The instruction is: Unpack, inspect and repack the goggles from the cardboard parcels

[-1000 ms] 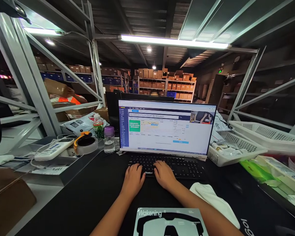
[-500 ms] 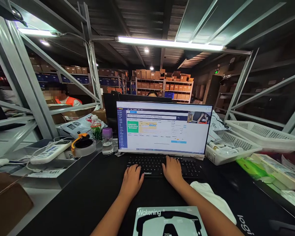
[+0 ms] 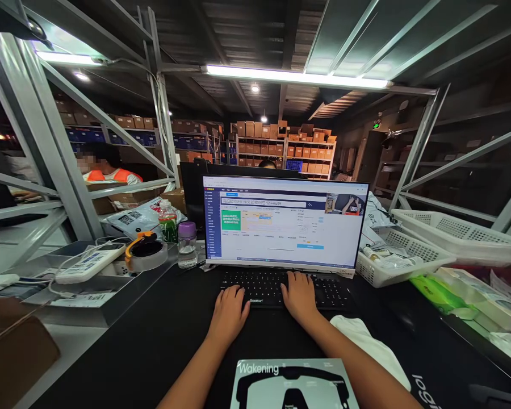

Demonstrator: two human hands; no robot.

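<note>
Both of my hands rest on a black keyboard [image 3: 323, 289] on a black desk mat [image 3: 162, 341]. My left hand [image 3: 229, 309] lies at the keyboard's near left edge, fingers loosely curled over the keys, holding nothing. My right hand [image 3: 298, 295] lies flat on the middle keys with its fingers stretched forward. Behind the keyboard stands a monitor [image 3: 283, 221] showing a form page. A white box printed "Wakening" [image 3: 292, 383] lies between my forearms at the near edge. A white cloth [image 3: 366, 343] lies beside my right forearm.
At left stand a tape roll [image 3: 147, 253], a small purple-capped bottle [image 3: 187, 244], a green-labelled bottle [image 3: 167, 220] and a white handset [image 3: 87, 262] in a grey tray. White mesh baskets [image 3: 413, 250] sit at right. A person in an orange vest [image 3: 108, 170] works behind the left rack.
My right hand moved rightwards along the keyboard from beside the left hand to the middle keys. The person at the left lowered a carton they held.
</note>
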